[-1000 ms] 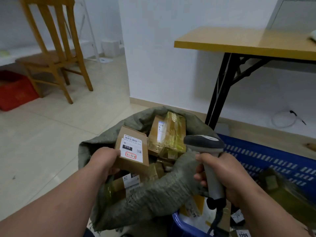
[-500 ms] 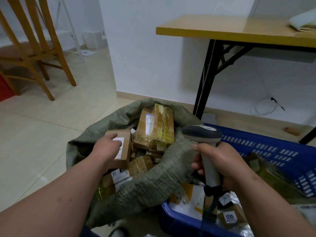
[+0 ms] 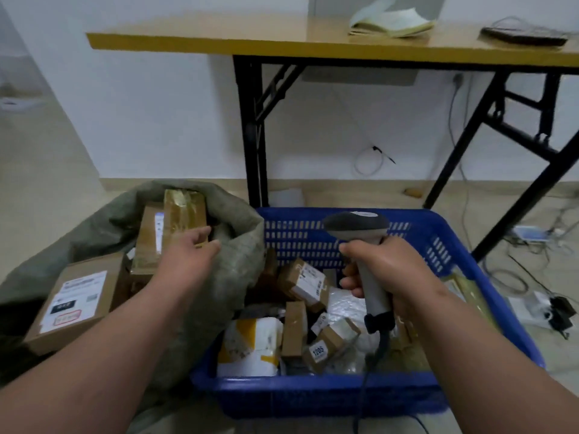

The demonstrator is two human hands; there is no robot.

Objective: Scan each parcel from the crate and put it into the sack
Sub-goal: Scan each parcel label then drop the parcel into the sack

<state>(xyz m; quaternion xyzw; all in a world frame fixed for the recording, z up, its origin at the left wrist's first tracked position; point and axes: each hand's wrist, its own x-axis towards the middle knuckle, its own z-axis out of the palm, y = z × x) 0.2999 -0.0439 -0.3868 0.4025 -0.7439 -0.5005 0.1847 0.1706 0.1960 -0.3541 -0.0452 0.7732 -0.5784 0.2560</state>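
While both arms reached forward from the bottom of the view, the scene stood thus:

Left hand: the left hand (image 3: 188,255) hovered over the mouth of the sack (image 3: 228,277), fingers loosely extended and a little apart, holding nothing; whether the fingertips brushed the taped parcel just beyond them I could not tell.

Right hand: the right hand (image 3: 376,270) was wrapped tight round the grip of the scanner (image 3: 363,245), whose dark head pointed away from the person, above the crate (image 3: 313,393).

Sack: grey-green woven cloth, slumped open to the left of the crate, its rim folded down between the two hands and leaning on the crate's left wall.

Parcels in the sack: a brown box with a white label (image 3: 75,299) lay left of the left forearm; a taped parcel (image 3: 172,227) wrapped in yellowish film stood just ahead of the left fingers.

Crate: blue, slotted plastic, under and ahead of the right hand, holding a jumble of small parcels.

Parcels in the crate: a small labelled carton (image 3: 305,283) sat between the hands; a white and yellow mailer (image 3: 250,346) lay nearer the person; a little box marked 1205 (image 3: 326,347) rested beside the scanner's cable (the cable ran down out of view).

Beyond the hands: a yellow-topped table (image 3: 219,42) on black legs stood against the white wall, with an open notebook (image 3: 391,23) on top.
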